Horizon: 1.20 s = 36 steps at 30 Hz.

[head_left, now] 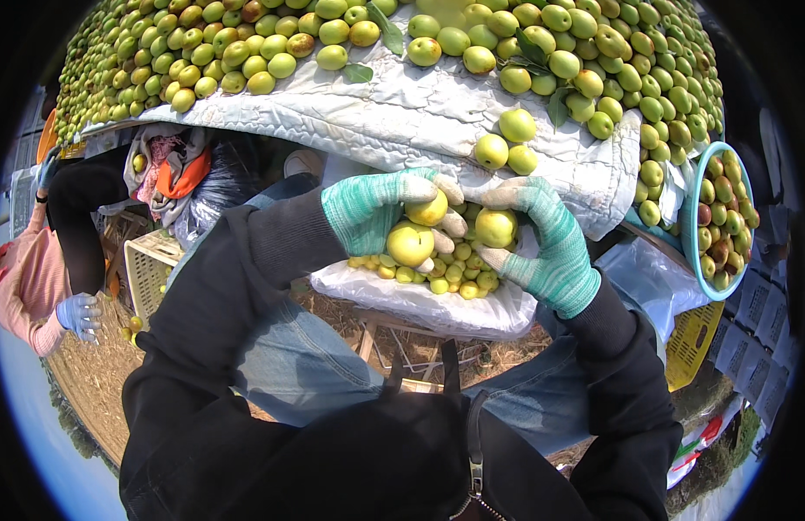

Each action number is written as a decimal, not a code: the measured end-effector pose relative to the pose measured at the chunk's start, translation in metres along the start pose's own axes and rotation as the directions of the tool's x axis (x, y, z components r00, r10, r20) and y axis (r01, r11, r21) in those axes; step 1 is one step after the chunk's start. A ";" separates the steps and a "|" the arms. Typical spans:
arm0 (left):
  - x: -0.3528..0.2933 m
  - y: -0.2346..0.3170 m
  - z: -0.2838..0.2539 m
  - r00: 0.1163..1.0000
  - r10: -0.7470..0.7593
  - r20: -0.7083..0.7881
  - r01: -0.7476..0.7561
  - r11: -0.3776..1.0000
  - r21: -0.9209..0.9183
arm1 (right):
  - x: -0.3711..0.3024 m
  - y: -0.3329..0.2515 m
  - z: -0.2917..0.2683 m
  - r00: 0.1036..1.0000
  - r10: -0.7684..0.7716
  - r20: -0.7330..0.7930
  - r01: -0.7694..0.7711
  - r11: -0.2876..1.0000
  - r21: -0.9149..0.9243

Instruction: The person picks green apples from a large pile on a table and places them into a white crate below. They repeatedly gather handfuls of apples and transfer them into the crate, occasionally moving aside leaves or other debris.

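My left hand [376, 213], in a green knit glove with pale fingertips, is closed around two yellow-green jujubes [411, 244]. Facing it, my right hand [550, 234] in a matching glove grips one jujube [495, 227] between thumb and fingers. Both hands hover over a container lined with white plastic [394, 300], which holds many small jujubes [454, 274]. Just beyond my hands, three loose jujubes [517, 126] lie on a white quilted cloth [333, 108].
A large heap of jujubes [246, 43] covers the far side of the cloth. At right stand a blue-rimmed basin [696, 217] of redder jujubes and a yellow crate [693, 343]. On the left, another person's blue-gloved hand [78, 314] is near a cream crate [150, 269].
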<state>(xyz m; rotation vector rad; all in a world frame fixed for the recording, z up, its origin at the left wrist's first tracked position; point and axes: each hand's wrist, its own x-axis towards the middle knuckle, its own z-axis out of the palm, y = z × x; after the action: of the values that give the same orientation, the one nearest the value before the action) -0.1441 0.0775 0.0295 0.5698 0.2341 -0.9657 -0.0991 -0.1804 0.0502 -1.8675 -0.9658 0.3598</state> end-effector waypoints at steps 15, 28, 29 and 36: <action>0.010 -0.001 0.024 0.986 0.160 -0.040 -0.164 0.976 -0.140 | -0.006 -0.028 0.034 0.985 0.171 -0.027 -0.172 0.984 -0.041; 0.053 0.006 0.046 0.718 0.673 -0.177 -0.130 0.380 0.916 | -0.020 -0.040 -0.013 0.726 0.677 -0.125 -0.478 0.626 0.616; 0.064 0.017 0.041 0.682 0.731 0.033 -0.121 0.068 0.990 | -0.036 -0.048 -0.034 0.683 0.670 -0.291 -0.387 0.670 0.634; 0.121 0.026 0.028 0.812 0.512 0.281 0.169 -0.667 0.726 | -0.280 -0.033 -0.263 0.176 -0.253 -0.951 -0.622 0.721 -0.306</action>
<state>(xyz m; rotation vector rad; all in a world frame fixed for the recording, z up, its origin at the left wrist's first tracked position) -0.0562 -0.0121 0.0093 2.7327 -0.7595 -0.0269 -0.1342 -0.5476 0.1635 -2.2342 0.2257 -1.2073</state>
